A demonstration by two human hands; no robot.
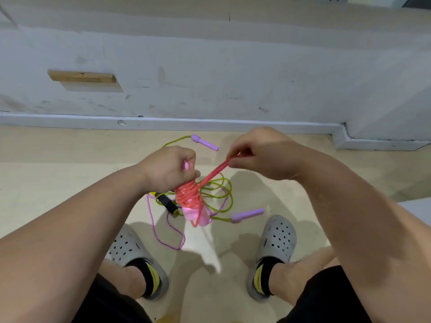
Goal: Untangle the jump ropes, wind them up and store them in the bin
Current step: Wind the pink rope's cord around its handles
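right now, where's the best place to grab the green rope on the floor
Probably the near purple handle, from above: it lies flat on the floor, rigid and clear of the green rope coils, which overlap the pink cord.

Bright, soft overhead light (edges bowed), slight blur.

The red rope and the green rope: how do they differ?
The red rope is wound around pink handles; the green rope lies in loose loops. The left hand and right hand hold the red rope; the green rope rests untouched on the floor. Both are thin cords.
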